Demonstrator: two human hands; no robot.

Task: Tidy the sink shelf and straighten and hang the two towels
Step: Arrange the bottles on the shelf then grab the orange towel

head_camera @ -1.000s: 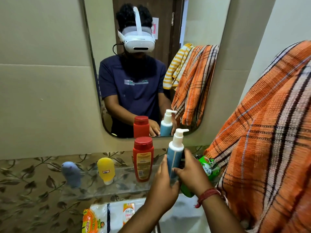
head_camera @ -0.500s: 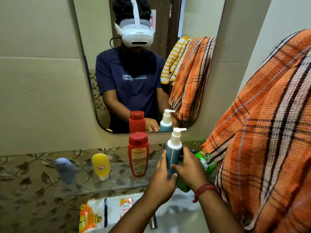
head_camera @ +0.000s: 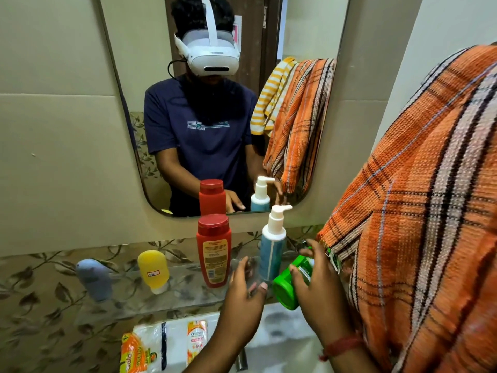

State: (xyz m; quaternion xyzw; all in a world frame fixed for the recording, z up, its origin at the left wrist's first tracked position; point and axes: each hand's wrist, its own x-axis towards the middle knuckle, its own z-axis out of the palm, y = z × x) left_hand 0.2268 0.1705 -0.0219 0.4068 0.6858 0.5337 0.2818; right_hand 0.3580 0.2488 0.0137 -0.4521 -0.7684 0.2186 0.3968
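Right hand point(head_camera: 320, 286) has its grip wrapped round the green bottle point(head_camera: 291, 285), tipped over at the shelf's point(head_camera: 129, 300) right end. Left hand point(head_camera: 246, 289) is released, fingers spread, just short of the blue pump bottle point(head_camera: 271, 251). Red bottle point(head_camera: 213, 251) stands beside it, orange towel point(head_camera: 419, 211) hanging right.

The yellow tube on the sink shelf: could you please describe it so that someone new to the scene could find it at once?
Below the mirror runs a glass shelf against leaf-patterned tiles. On it, second from the left, between a grey-blue tube and a red bottle, stands the yellow tube. It alone is yellow, rounded on top, resting on its pale cap, with a small white label.
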